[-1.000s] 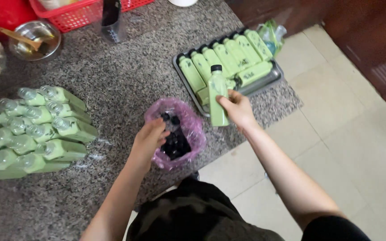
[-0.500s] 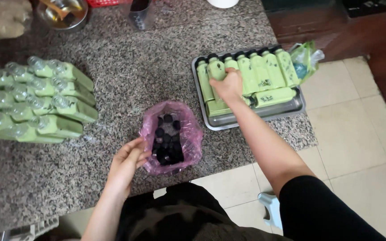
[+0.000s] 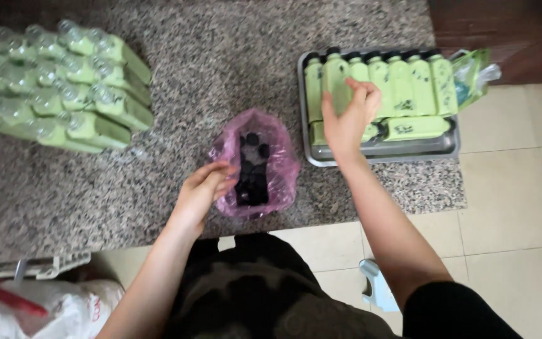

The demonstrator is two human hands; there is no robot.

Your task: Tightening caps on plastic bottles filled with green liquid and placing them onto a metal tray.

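I'm watching the speckled desk (image 3: 221, 63), with the metal tray (image 3: 409, 149) sitting at its right edge. The right hand (image 3: 346, 116) is pressing down on a green bottle (image 3: 335, 85) there, fingers spread, not clenched; it's probably heavy and slick, best gripped mid-body. The left hand (image 3: 202, 188) is pinching the soft pink bag (image 3: 255, 164) of black caps (image 3: 252, 172) near the front edge.

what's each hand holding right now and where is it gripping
The left hand pinches the rim of the pink bag of black caps. The right hand rests on a green bottle in the metal tray; whether it grips cannot be told.
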